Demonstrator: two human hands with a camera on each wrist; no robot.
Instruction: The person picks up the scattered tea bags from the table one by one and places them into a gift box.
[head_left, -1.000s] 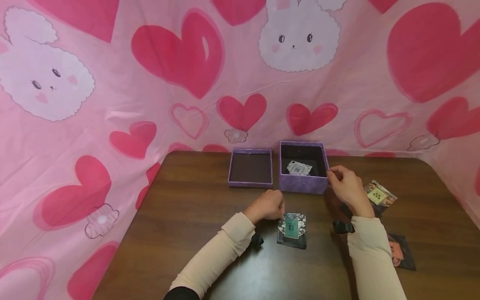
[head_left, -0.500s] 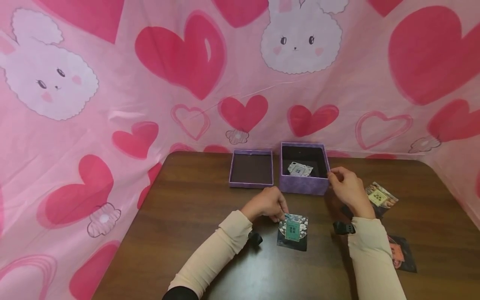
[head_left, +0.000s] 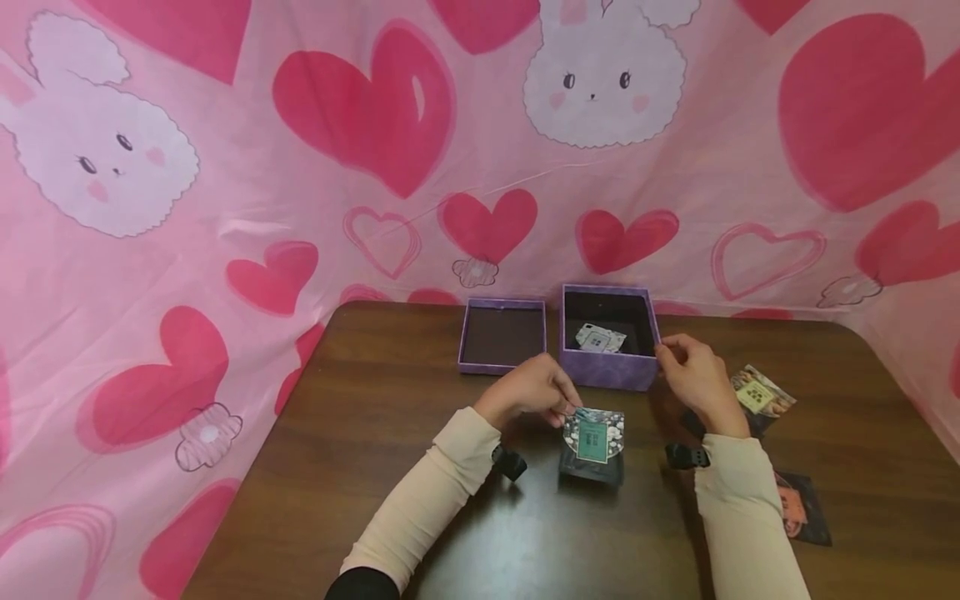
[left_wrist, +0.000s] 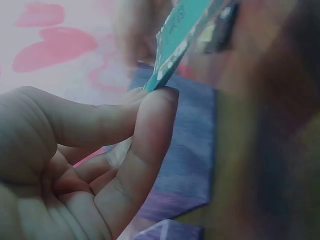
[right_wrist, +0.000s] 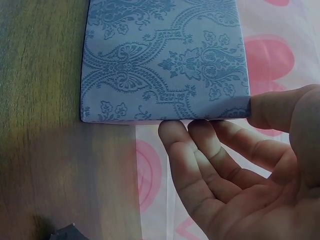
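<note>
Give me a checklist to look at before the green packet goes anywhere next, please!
1. Packet held: ok. The left hand pinches the green-labelled packet near a top corner.
2. Box held: ok. The right hand grips the purple box at its side.
3. Box open: ok. The lid is off, lying to the left of the box.
4. Packet over the box: not ok. It is in front of the box, on the person's side.
5. Room inside: cannot tell for sure. A pale packet lies in there, and the front wall hides part of the bottom.
</note>
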